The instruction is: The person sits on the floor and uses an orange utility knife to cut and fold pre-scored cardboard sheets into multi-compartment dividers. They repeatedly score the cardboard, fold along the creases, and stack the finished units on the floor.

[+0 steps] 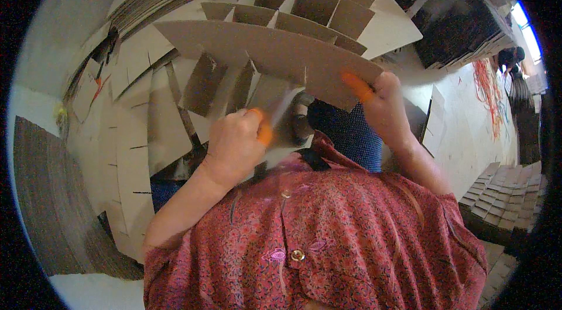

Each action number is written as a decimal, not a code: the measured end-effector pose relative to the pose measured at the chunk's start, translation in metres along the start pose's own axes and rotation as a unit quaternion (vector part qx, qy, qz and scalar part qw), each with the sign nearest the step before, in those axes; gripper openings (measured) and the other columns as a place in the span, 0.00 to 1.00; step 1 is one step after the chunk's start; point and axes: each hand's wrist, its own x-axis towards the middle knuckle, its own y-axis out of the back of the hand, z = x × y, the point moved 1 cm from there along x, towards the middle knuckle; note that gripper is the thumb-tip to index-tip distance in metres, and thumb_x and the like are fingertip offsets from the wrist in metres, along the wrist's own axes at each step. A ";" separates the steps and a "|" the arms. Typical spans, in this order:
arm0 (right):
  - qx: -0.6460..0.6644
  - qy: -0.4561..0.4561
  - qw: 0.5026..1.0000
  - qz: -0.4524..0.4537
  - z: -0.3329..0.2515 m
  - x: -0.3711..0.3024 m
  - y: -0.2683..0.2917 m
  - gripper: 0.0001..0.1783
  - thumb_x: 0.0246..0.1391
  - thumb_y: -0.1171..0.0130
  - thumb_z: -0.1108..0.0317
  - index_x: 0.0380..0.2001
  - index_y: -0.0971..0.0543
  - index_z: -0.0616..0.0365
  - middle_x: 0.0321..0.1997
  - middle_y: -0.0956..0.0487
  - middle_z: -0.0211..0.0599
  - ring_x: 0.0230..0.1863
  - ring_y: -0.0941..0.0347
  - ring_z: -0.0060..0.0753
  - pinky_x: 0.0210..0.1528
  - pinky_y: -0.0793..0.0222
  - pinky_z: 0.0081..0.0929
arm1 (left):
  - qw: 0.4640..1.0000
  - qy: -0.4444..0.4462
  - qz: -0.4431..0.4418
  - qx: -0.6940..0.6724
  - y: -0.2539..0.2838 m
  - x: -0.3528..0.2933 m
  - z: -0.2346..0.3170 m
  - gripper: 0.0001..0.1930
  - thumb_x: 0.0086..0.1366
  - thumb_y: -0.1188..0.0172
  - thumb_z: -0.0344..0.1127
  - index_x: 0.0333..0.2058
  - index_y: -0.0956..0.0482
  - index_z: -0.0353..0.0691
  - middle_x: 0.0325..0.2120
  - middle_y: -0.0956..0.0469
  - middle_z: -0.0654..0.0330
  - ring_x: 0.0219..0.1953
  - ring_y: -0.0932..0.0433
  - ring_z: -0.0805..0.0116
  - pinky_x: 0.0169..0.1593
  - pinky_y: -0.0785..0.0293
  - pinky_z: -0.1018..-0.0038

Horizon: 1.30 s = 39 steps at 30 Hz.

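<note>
long grey slotted cardboard strip (275, 55), frame centre, tilted | right hand (383, 102) pinching its right end, orange finger cot | left hand (237, 143) gripping short cardboard piece (275, 102) below it | finished cardboard divider grid (304, 0) upper centre | loose slotted strips (132, 134) left

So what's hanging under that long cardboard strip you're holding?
Under the long cardboard strip, several short slotted cardboard dividers hang crosswise. The left hand covers the nearest ones' lower edges.

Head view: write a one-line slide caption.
Both hands, left hand and right hand, hold a long slotted cardboard strip over short cross pieces.
</note>
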 end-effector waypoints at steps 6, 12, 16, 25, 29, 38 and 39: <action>-0.025 0.045 0.999 0.014 0.053 -0.001 -0.019 0.09 0.49 0.46 0.74 0.35 0.24 0.65 0.28 0.21 0.34 0.29 0.32 0.14 0.29 0.35 0.18 | 0.998 -0.035 0.020 -0.057 -0.001 0.002 0.003 0.05 0.48 0.43 0.28 0.24 0.25 0.33 0.22 0.26 0.47 0.26 0.26 0.49 0.29 0.30 0.64; -0.108 -0.008 0.992 -0.066 0.080 0.000 -0.032 0.12 0.49 0.45 0.72 0.38 0.26 0.65 0.34 0.22 0.43 0.36 0.30 0.22 0.38 0.33 0.20 | 0.994 -0.034 0.055 -0.085 0.001 -0.004 -0.004 0.06 0.53 0.42 0.31 0.30 0.23 0.36 0.23 0.24 0.53 0.24 0.25 0.60 0.27 0.30 0.71; -0.153 0.147 0.976 0.050 0.065 0.006 -0.005 0.27 0.43 0.39 0.68 0.48 0.32 0.65 0.46 0.27 0.47 0.49 0.32 0.36 0.52 0.39 0.27 | 0.969 0.040 0.219 -0.102 0.041 -0.014 -0.034 0.13 0.58 0.44 0.33 0.42 0.27 0.38 0.35 0.25 0.59 0.34 0.27 0.73 0.35 0.31 0.78; -0.172 0.025 0.984 -0.044 0.044 0.062 0.005 0.26 0.48 0.43 0.54 0.44 0.28 0.63 0.42 0.24 0.44 0.45 0.30 0.35 0.48 0.36 0.30 | 0.892 0.252 0.040 -0.373 0.030 0.018 -0.064 0.25 0.66 0.66 0.50 0.52 0.35 0.37 0.50 0.32 0.57 0.53 0.37 0.68 0.56 0.45 0.73; -0.087 0.022 0.987 -0.135 0.031 0.047 -0.027 0.27 0.44 0.39 0.56 0.43 0.30 0.64 0.38 0.23 0.42 0.41 0.30 0.29 0.45 0.35 0.27 | 0.797 0.072 0.012 -0.599 -0.031 0.042 -0.036 0.27 0.67 0.65 0.47 0.57 0.46 0.34 0.56 0.42 0.52 0.59 0.45 0.65 0.60 0.52 0.75; 0.112 -0.067 0.987 0.093 0.041 -0.007 0.049 0.19 0.41 0.48 0.78 0.42 0.28 0.66 0.38 0.24 0.33 0.38 0.30 0.25 0.41 0.34 0.21 | 0.970 -0.028 0.042 -0.239 -0.040 0.078 -0.050 0.25 0.55 0.41 0.38 0.49 0.34 0.32 0.48 0.32 0.48 0.51 0.34 0.63 0.52 0.38 0.72; 0.074 -0.043 0.989 0.117 0.028 -0.016 0.063 0.20 0.42 0.49 0.79 0.43 0.28 0.64 0.38 0.24 0.33 0.39 0.30 0.25 0.42 0.34 0.21 | 0.976 -0.038 0.113 -0.184 -0.044 0.084 -0.092 0.27 0.54 0.40 0.39 0.49 0.35 0.32 0.48 0.32 0.49 0.50 0.32 0.60 0.51 0.36 0.70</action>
